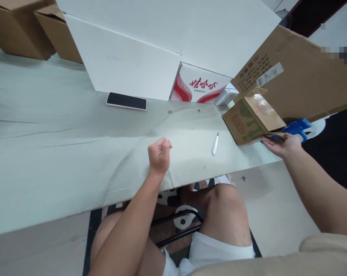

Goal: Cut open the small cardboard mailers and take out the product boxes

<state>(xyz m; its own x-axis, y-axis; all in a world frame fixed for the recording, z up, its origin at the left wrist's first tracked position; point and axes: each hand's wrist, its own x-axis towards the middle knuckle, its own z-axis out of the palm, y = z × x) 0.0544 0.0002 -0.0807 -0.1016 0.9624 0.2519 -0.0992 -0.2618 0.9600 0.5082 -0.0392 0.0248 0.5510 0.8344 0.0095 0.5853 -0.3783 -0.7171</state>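
Note:
My left hand (159,154) is closed in a fist just above the cloth near the table's front edge, and nothing shows between its fingers. Over at the right, my right hand (285,145) has its thumb and fingers around the flaps at the near end of a small brown cardboard box (244,120) with green print. The box lies tilted on the table. Right behind that hand is a blue tape dispenser (298,128), partly hidden. Between my hands lies a white craft knife (215,145), touched by neither.
A pale cloth covers the table (61,153). A phone (126,101) lies by a large white box (138,50). Beside it stand a red-and-white carton (200,84) and a large brown cardboard sheet (302,73). Brown boxes (20,30) are at the far left.

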